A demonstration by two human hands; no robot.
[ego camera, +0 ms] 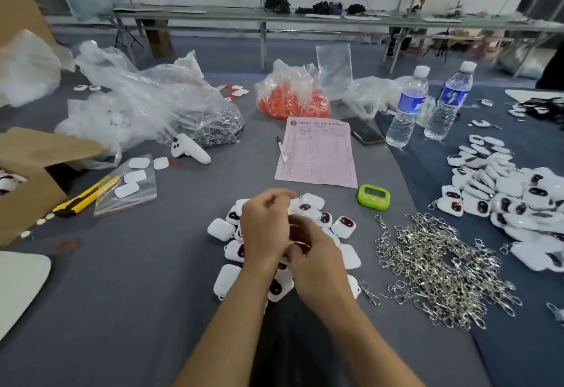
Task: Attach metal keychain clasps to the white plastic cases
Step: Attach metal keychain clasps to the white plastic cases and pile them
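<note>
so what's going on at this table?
A person is working at a grey table. The left hand and right hand are bunched together over a heap of white cases; what they hold is too blurred to tell. A pile of metal clasps lies to the right, and a bigger heap of cases beyond it, some with clasps on.

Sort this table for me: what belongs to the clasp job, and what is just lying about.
Job: white cases, heap of metal clasps, second pile of cases at the right.
Lying about: green timer, pink form, pen, water bottles, phone, yellow utility knife, bag of orange parts.
</note>
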